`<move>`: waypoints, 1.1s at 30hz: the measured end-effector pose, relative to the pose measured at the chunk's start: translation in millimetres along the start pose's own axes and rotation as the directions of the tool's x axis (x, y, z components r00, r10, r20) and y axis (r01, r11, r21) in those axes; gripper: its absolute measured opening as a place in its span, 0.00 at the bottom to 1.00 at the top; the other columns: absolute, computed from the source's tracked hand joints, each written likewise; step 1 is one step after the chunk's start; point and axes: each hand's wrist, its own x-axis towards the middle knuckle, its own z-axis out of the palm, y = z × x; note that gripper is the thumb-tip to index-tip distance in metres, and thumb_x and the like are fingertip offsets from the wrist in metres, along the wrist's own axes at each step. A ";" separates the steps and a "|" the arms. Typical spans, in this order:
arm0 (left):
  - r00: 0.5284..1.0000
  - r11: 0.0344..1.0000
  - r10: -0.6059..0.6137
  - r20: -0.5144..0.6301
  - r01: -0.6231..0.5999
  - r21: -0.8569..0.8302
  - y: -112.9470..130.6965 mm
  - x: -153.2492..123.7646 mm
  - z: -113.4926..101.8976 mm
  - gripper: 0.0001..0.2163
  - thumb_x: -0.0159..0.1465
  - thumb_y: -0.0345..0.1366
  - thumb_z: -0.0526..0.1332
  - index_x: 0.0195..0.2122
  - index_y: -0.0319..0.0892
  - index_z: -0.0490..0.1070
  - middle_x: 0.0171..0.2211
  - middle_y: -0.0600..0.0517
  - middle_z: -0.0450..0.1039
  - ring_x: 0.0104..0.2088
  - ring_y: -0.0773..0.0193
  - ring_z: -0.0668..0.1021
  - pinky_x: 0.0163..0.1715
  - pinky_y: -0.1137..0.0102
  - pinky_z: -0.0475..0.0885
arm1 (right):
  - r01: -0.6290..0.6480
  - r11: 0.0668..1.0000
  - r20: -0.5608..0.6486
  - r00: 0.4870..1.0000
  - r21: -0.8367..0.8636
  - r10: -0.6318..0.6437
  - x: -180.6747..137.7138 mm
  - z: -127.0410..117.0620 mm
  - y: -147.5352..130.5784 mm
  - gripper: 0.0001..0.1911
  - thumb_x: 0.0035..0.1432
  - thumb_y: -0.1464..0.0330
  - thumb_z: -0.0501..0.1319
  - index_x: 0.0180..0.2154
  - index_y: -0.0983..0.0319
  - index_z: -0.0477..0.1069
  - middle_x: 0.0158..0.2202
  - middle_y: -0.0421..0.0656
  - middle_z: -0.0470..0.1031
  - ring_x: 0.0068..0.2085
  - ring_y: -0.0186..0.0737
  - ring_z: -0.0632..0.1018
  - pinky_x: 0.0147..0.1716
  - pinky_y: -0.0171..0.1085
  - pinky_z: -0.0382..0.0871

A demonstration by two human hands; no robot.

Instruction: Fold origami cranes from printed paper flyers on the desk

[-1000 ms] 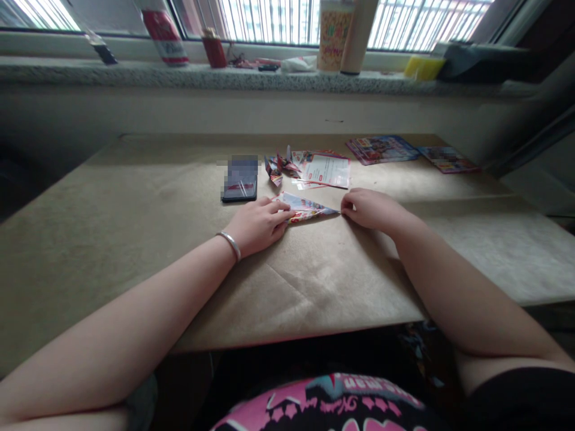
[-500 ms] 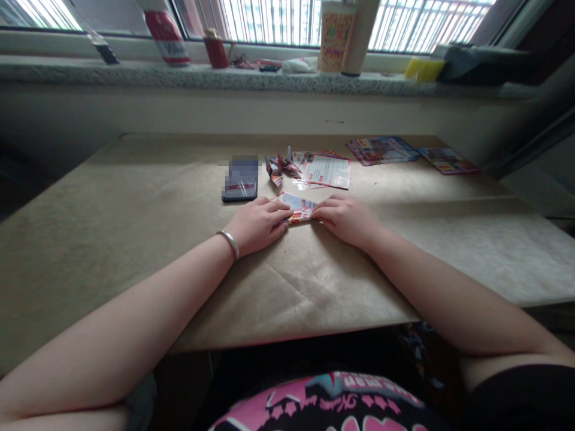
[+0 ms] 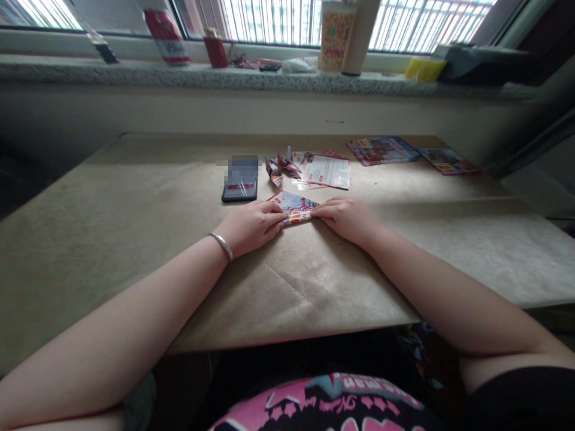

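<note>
A folded piece of printed paper (image 3: 294,206), red, white and blue, lies on the brown paper-covered table (image 3: 135,209). My left hand (image 3: 251,226), with a silver bracelet at the wrist, presses its fingertips on the paper's left end. My right hand (image 3: 348,216) presses on the right end, fingers together and bent. Both hands meet over the fold, and the paper's lower edge is partly hidden under the fingers.
A dark phone (image 3: 241,182) lies just behind my left hand. Small folded paper figures (image 3: 278,164) and a leaflet (image 3: 327,170) lie beyond the paper, more leaflets (image 3: 381,149) at the far right. The windowsill (image 3: 224,75) holds cups and bottles.
My right hand slid left along the paper from its right tip to meet the left hand. The paper now looks shorter, folded over. The left hand barely moved.
</note>
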 end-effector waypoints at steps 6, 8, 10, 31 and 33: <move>1.000 1.000 0.008 -0.012 -0.008 0.027 -0.1 -0.8 -0.3 0.15 0.68 0.40 0.52 0.48 0.46 0.77 0.47 0.50 0.76 0.41 0.60 0.78 0.39 0.68 0.74 | 0.015 1.000 -0.007 1.000 0.007 -0.015 0.3 0.3 1.9 0.15 0.64 0.70 0.55 0.45 0.57 0.79 0.44 0.42 0.81 0.45 0.40 0.79 0.46 0.39 0.71; 1.000 0.999 0.007 -0.004 -0.007 0.040 0.7 -0.7 -1.0 0.15 0.68 0.40 0.52 0.48 0.47 0.77 0.46 0.49 0.76 0.41 0.60 0.78 0.37 0.67 0.73 | 0.015 1.000 -0.007 1.000 0.013 -0.015 0.7 0.6 3.2 0.14 0.64 0.70 0.55 0.44 0.56 0.80 0.44 0.42 0.81 0.45 0.40 0.79 0.46 0.39 0.71; 1.000 0.999 0.009 0.000 -0.009 0.053 1.7 -0.4 -1.8 0.16 0.68 0.40 0.52 0.48 0.47 0.77 0.45 0.49 0.76 0.40 0.59 0.78 0.36 0.67 0.73 | 0.009 1.000 -0.009 1.000 0.025 -0.008 1.2 1.4 5.1 0.14 0.64 0.69 0.56 0.44 0.56 0.80 0.44 0.42 0.81 0.45 0.40 0.79 0.46 0.39 0.71; 0.991 0.984 0.135 -0.018 -0.137 -0.112 6.8 5.9 4.9 0.14 0.68 0.35 0.52 0.50 0.42 0.73 0.50 0.48 0.75 0.49 0.59 0.76 0.56 0.59 0.69 | 0.081 0.982 -0.051 0.996 0.168 -0.073 6.5 11.2 1.3 0.12 0.62 0.70 0.58 0.44 0.58 0.80 0.40 0.43 0.82 0.41 0.39 0.79 0.43 0.36 0.71; 0.994 0.989 0.111 -0.009 -0.111 -0.099 7.6 4.8 5.8 0.14 0.68 0.35 0.52 0.49 0.43 0.74 0.48 0.49 0.76 0.48 0.59 0.77 0.56 0.59 0.69 | 0.076 0.986 -0.049 0.996 0.151 -0.069 4.6 8.6 3.1 0.12 0.62 0.70 0.58 0.43 0.59 0.79 0.41 0.43 0.81 0.42 0.40 0.79 0.44 0.37 0.70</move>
